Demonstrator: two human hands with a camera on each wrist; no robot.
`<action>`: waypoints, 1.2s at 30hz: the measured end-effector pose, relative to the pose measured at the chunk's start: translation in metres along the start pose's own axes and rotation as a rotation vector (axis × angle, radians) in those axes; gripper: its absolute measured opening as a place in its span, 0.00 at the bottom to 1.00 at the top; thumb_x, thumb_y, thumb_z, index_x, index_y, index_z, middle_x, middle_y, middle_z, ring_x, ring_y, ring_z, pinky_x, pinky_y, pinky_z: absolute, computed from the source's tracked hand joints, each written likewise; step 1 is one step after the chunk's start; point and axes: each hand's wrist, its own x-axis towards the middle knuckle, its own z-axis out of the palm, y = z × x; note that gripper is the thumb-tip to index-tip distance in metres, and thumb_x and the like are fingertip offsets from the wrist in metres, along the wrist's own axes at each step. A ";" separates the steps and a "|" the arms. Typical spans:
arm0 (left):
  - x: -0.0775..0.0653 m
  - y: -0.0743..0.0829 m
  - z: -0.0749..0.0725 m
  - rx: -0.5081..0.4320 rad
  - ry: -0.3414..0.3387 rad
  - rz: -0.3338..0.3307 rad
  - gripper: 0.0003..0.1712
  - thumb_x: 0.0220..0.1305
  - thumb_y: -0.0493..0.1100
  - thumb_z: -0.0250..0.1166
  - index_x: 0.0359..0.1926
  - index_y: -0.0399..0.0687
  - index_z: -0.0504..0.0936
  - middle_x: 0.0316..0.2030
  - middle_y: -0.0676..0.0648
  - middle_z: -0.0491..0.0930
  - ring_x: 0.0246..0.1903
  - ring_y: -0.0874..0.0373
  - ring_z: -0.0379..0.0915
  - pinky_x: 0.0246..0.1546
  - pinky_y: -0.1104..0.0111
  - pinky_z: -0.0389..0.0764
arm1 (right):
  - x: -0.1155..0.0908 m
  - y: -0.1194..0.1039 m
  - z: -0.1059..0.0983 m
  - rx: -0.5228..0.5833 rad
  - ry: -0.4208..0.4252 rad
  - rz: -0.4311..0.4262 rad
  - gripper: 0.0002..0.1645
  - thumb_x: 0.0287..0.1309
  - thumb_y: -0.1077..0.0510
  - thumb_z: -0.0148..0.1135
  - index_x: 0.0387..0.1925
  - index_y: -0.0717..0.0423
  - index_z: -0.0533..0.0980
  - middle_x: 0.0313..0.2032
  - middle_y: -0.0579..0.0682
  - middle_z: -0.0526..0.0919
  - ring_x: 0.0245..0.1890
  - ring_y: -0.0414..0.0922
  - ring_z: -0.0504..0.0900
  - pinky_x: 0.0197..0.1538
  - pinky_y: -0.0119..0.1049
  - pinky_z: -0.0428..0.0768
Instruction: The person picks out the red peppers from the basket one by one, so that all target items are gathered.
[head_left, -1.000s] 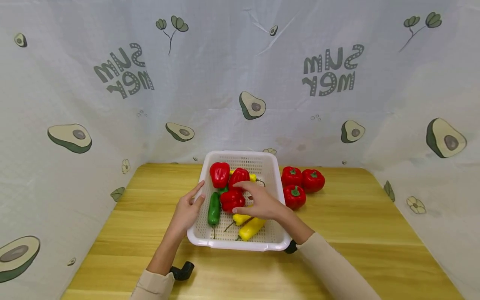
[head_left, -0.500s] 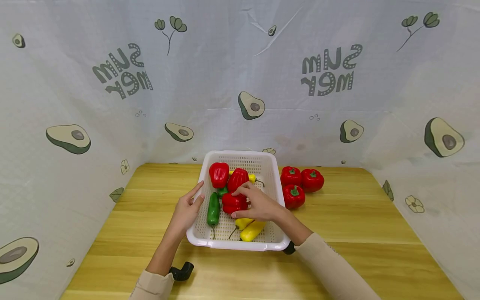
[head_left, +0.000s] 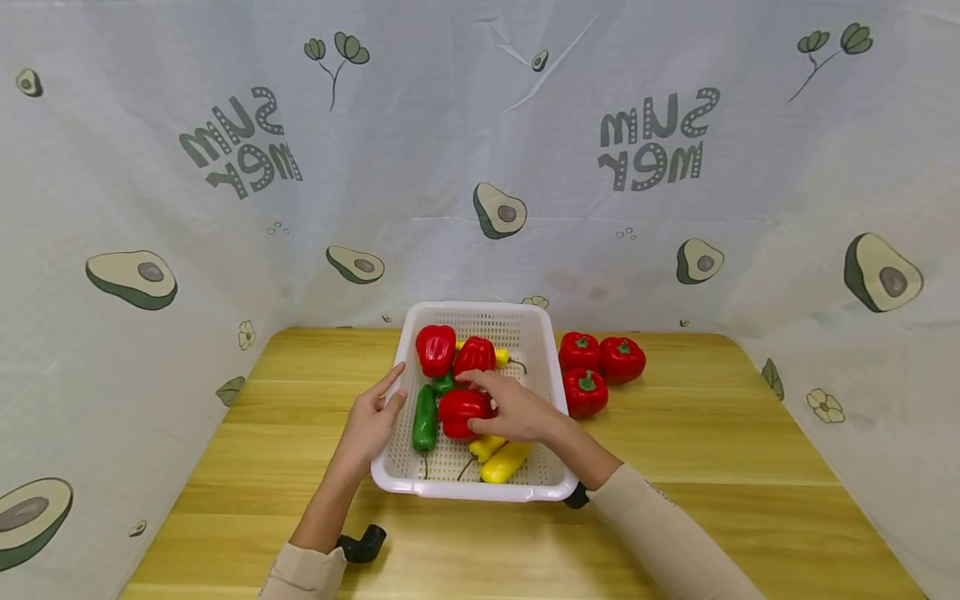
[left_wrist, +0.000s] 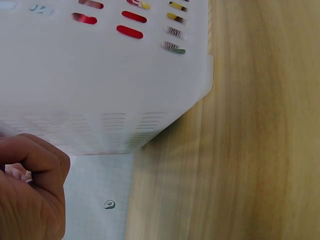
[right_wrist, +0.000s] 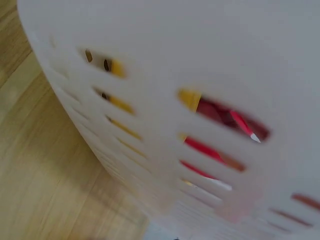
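My left hand [head_left: 372, 423] grips the left rim of a white plastic basket [head_left: 480, 492], thumb over the edge and fingers outside. In the left wrist view, that hand [left_wrist: 32, 185] shows curled fingers beside the basket's wall [left_wrist: 75, 75]. Inside the basket, my right hand [head_left: 517, 408] hovers around a red bell pepper [head_left: 461, 414], thumb overlapping its near side and fingertips spread above it. Two more red bell peppers [head_left: 435, 350] lie behind it, with yellow peppers [head_left: 506, 462] and green peppers [head_left: 424, 421] around. Only the basket's slotted side [right_wrist: 150, 100] fills the right wrist view.
Three red bell peppers [head_left: 585, 392] sit on the wooden table [head_left: 720, 433] just right of the basket. A pale curtain [head_left: 420, 167] printed with avocados stands behind and at both sides. A black strap piece [head_left: 363, 543] juts from the left wrist.
The red bell pepper under my right hand has turned and shifted slightly toward me. The fingertips touched its top half a second ago and now stand apart from it. My left hand stays on the rim.
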 end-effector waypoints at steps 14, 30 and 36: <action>0.001 -0.002 0.000 -0.002 -0.003 -0.001 0.29 0.78 0.48 0.57 0.77 0.65 0.67 0.37 0.30 0.86 0.36 0.42 0.89 0.32 0.50 0.91 | -0.002 0.000 0.001 0.035 -0.055 -0.023 0.29 0.61 0.43 0.72 0.60 0.43 0.74 0.57 0.45 0.83 0.53 0.41 0.82 0.55 0.36 0.86; 0.002 -0.001 0.000 0.008 -0.007 -0.020 0.30 0.79 0.48 0.56 0.78 0.63 0.65 0.38 0.28 0.85 0.37 0.41 0.89 0.32 0.49 0.91 | -0.005 0.000 0.000 0.161 -0.001 0.018 0.39 0.50 0.48 0.77 0.62 0.50 0.70 0.58 0.51 0.81 0.53 0.48 0.82 0.52 0.41 0.89; 0.000 0.000 0.000 0.009 -0.008 -0.012 0.30 0.79 0.49 0.57 0.77 0.66 0.66 0.42 0.29 0.86 0.38 0.40 0.89 0.31 0.50 0.91 | -0.006 0.001 -0.001 0.189 0.015 0.038 0.35 0.56 0.42 0.74 0.60 0.46 0.68 0.58 0.52 0.81 0.52 0.48 0.83 0.49 0.38 0.89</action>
